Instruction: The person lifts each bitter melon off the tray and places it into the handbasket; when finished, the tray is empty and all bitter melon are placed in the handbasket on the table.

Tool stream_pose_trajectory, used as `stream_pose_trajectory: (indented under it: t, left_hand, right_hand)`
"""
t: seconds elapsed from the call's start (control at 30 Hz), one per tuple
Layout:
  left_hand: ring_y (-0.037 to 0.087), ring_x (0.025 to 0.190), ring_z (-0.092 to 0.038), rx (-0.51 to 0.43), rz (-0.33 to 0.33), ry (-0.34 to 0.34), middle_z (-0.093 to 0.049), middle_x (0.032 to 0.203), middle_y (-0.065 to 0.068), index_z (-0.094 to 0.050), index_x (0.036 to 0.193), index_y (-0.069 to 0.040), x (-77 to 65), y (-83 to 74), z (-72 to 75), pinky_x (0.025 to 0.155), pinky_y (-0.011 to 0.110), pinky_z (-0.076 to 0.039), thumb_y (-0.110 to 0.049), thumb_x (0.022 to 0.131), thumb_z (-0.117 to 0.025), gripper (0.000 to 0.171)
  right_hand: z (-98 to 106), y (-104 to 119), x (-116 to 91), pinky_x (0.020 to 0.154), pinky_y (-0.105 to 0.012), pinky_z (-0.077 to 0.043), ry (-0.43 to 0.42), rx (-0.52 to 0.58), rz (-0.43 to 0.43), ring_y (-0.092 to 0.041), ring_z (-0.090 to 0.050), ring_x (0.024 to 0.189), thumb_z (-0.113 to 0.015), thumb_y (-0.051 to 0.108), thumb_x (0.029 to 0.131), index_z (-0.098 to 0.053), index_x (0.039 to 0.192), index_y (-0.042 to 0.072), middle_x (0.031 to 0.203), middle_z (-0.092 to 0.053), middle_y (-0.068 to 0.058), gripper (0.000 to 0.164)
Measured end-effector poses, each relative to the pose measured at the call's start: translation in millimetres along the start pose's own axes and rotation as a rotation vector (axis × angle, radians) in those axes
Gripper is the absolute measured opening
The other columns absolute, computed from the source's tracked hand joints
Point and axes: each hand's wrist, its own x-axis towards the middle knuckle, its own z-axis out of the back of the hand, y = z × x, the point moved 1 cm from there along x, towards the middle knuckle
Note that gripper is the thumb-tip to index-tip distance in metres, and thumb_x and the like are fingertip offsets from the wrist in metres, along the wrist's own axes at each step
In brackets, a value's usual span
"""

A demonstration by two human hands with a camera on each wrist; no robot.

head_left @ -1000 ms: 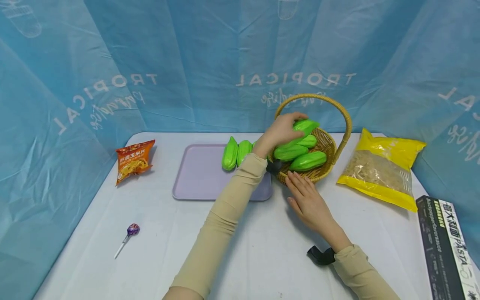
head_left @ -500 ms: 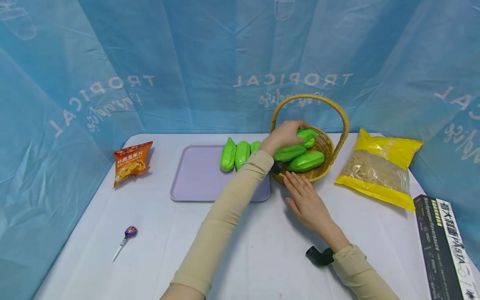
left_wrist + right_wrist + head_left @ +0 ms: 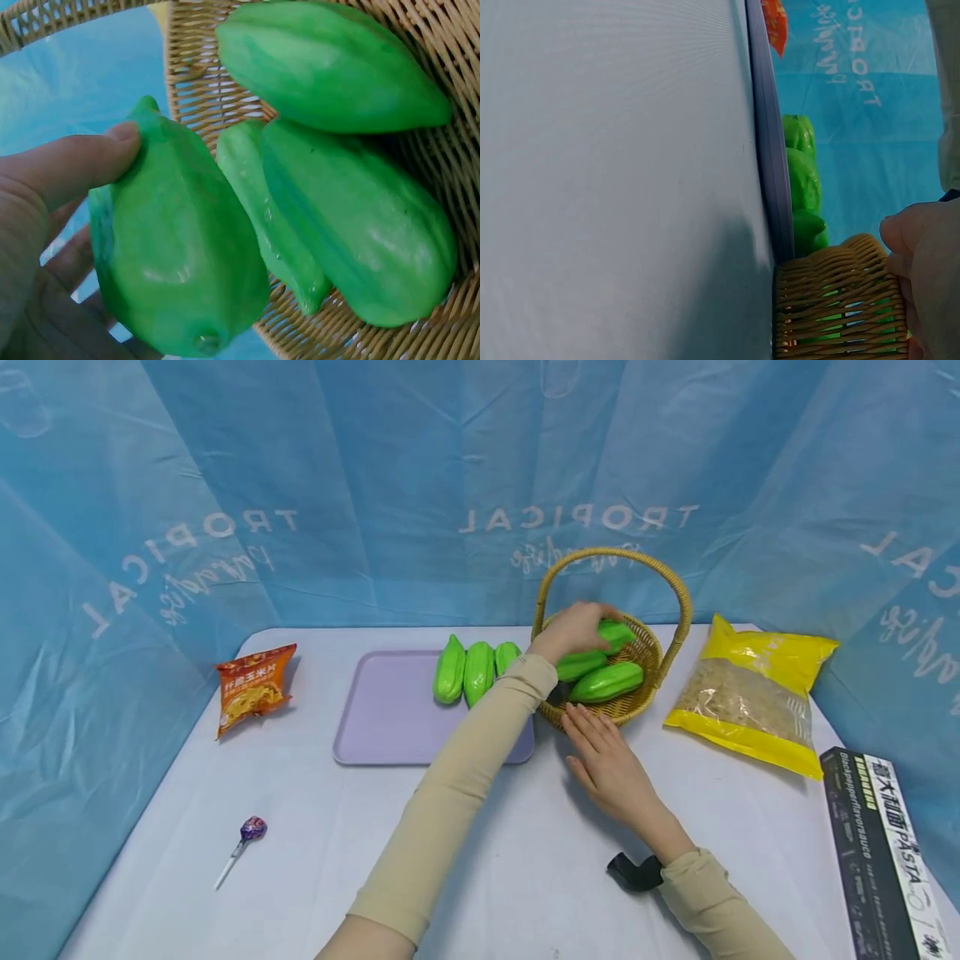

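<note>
My left hand (image 3: 576, 628) grips a green, ridged, papaya-shaped fruit (image 3: 180, 240) at the back left of the wicker basket (image 3: 647, 700). The left wrist view shows the thumb on top of that fruit and the fingers round its far side. Several more such green fruits (image 3: 360, 217) lie inside the basket. My right hand (image 3: 611, 768) touches the basket's front rim with straight fingers. On the lilac tray (image 3: 378, 718) left of the basket lie green fruits (image 3: 450, 670) in a row, partly hidden by my left arm.
An orange snack bag (image 3: 255, 687) and a lollipop (image 3: 243, 843) lie on the left. To the basket's right are a yellow food bag (image 3: 750, 697) and a dark pasta box (image 3: 877, 852). A tall handle (image 3: 611, 553) arches over the basket. Blue sheeting (image 3: 420, 527) hangs behind the table.
My left hand has lowered the green fruit into the basket, among the others. My right hand stays at the front rim. The head view has shifted slightly.
</note>
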Motion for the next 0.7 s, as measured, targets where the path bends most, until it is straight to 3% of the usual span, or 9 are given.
stream_pose_trajectory:
  t: [0.07, 0.2, 0.7]
  left_hand:
    - [0.015, 0.131, -0.05, 0.004, -0.026, -0.008, -0.052, 0.144, -0.003, -0.051, 0.141, -0.021, 0.6, -0.7, -2.1, 0.103, 0.027, -0.046, -0.02, 0.094, -0.064, 0.049]
    - [0.015, 0.13, -0.051, -0.01, -0.061, -0.017, -0.052, 0.144, -0.001, -0.05, 0.142, -0.018, 1.9, -2.3, -6.1, 0.104, 0.026, -0.045, -0.019, 0.094, -0.065, 0.05]
    - [0.018, 0.13, -0.051, -0.028, -0.053, -0.005, -0.052, 0.143, 0.005, -0.049, 0.143, -0.016, -0.5, 1.1, -10.9, 0.102, 0.027, -0.046, -0.022, 0.096, -0.062, 0.049]
  right_hand:
    - [-0.1, 1.0, 0.3, 0.117, -0.048, -0.024, 0.004, 0.0, -0.002, -0.035, -0.035, 0.141, -0.062, 0.014, 0.092, -0.04, 0.146, -0.002, 0.153, -0.039, -0.017, 0.06]
    - [-0.7, 2.4, 0.8, 0.117, -0.047, -0.024, 0.007, 0.002, -0.009, -0.034, -0.035, 0.141, -0.061, 0.015, 0.092, -0.041, 0.145, -0.002, 0.152, -0.04, -0.017, 0.059]
    - [1.1, 1.4, 0.6, 0.117, -0.048, -0.024, 0.027, 0.004, -0.032, -0.034, -0.035, 0.142, -0.06, 0.016, 0.093, -0.041, 0.145, -0.002, 0.152, -0.039, -0.018, 0.059]
